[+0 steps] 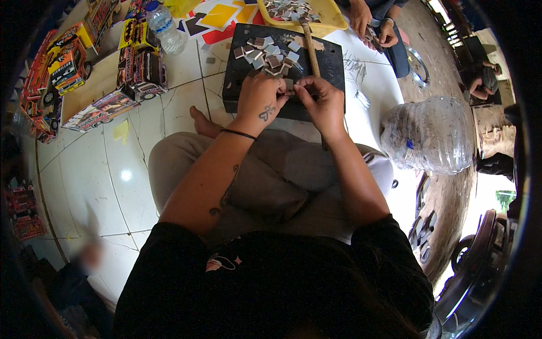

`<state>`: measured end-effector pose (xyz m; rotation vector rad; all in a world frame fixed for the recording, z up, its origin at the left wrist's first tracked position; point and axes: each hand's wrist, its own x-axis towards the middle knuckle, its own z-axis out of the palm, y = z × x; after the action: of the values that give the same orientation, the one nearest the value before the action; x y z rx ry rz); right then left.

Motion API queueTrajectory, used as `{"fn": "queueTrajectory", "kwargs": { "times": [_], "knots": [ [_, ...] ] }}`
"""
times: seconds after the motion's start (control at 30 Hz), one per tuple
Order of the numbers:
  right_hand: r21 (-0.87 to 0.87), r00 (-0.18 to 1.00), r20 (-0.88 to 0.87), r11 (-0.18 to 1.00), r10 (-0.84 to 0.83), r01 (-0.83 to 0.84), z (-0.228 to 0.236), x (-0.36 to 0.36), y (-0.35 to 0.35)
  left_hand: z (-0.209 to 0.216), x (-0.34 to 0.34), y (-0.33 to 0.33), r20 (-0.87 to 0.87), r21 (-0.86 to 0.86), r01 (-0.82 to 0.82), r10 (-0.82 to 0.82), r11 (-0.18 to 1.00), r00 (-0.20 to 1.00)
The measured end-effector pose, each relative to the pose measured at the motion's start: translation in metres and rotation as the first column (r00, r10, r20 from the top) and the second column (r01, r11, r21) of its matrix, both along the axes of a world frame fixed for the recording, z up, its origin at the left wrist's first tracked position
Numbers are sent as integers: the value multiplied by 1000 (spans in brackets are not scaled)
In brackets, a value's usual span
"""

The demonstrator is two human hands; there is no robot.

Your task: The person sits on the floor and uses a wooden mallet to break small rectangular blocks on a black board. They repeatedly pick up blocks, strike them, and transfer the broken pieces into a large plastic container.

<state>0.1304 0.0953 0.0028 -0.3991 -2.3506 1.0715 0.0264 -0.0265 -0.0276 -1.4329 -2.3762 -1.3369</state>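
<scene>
My left hand (258, 100) and my right hand (324, 103) meet over the near edge of a low black block (240, 85). Between their pinched fingertips is a small flat grey piece (289, 86), partly hidden by the fingers. Just beyond them, a loose heap of small square pieces (272, 56), brown on some faces and pale grey on others, lies on the block. A long wooden handle (311, 51) rests across the block's right part, beside my right hand; its far end reaches the yellow tray.
The yellow tray (333, 24) holds more small pieces. Another person's hands (372, 28) work at far right. Colourful toy trucks (70, 65) and a water bottle (164, 28) stand on the white tiled floor (127, 169), left. A large plastic-wrapped bundle (427, 135) sits right.
</scene>
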Motion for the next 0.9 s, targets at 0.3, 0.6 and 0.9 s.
{"fn": "queueTrajectory", "kwargs": {
  "times": [0.3,0.6,0.9],
  "knots": [
    [172,1000,21,985,21,-24,-1,-1,3,0,0,0,33,-35,1,0,999,999],
    [-75,999,-8,997,-35,34,-6,-2,6,-9,-1,2,101,-25,10,-8,1000,995],
    [-33,999,-30,999,-20,19,-5,-3,3,-8,-1,2,54,-33,-1,3,999,999]
  ]
}}
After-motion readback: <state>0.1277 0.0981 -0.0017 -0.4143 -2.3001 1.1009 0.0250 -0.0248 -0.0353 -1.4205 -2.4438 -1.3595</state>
